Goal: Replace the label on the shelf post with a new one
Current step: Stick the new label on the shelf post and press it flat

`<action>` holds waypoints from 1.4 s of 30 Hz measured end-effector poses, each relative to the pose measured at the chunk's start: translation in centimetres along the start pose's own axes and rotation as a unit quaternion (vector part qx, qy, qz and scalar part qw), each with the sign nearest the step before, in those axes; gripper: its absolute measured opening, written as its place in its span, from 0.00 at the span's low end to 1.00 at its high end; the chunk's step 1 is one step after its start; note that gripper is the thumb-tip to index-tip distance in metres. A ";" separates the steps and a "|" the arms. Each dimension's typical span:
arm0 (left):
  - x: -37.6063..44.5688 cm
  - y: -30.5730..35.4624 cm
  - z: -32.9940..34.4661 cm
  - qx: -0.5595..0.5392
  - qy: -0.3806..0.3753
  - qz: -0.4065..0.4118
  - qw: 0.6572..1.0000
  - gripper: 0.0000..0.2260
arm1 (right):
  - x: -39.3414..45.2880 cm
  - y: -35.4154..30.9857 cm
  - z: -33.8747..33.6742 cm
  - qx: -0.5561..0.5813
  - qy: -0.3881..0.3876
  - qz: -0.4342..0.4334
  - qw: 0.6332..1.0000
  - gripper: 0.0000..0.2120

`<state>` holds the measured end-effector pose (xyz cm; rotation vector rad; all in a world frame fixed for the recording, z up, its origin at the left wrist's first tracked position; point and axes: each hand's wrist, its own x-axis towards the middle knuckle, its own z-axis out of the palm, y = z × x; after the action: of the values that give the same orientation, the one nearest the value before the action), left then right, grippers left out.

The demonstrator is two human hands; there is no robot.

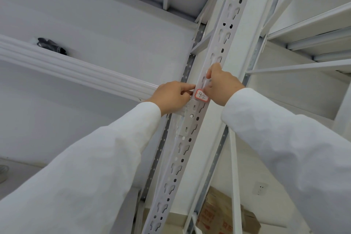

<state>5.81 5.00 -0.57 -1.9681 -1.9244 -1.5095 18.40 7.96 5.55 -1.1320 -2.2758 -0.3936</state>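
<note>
A white slotted shelf post runs from bottom centre up to top right. On it sits a small white label with a red border and handwritten "4-2". My left hand is at the label's left edge, forefinger and thumb pinched against that edge. My right hand rests on the post just above and to the right of the label, fingers pressing on the post and covering the label's upper right part. Both arms wear white sleeves.
A white shelf beam meets the post from the left, with a dark bundle lying on the shelf behind it. More white shelving stands to the right. Cardboard boxes sit on the floor below.
</note>
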 end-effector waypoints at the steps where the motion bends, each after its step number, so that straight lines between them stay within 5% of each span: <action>1: 0.0 0.0 0.0 0.001 0.000 0.001 1.000 0.20 | 0.0 0.0 0.0 0.002 -0.003 0.000 1.000 0.14; 42: -0.1 -0.3 0.0 -0.007 -0.004 0.011 1.000 0.21 | -0.1 0.2 0.7 -0.017 0.004 -0.027 0.999 0.12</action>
<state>5.61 4.99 -0.80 -1.9973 -1.8943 -1.5148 18.34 8.33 4.96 -1.0859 -2.3042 -0.4598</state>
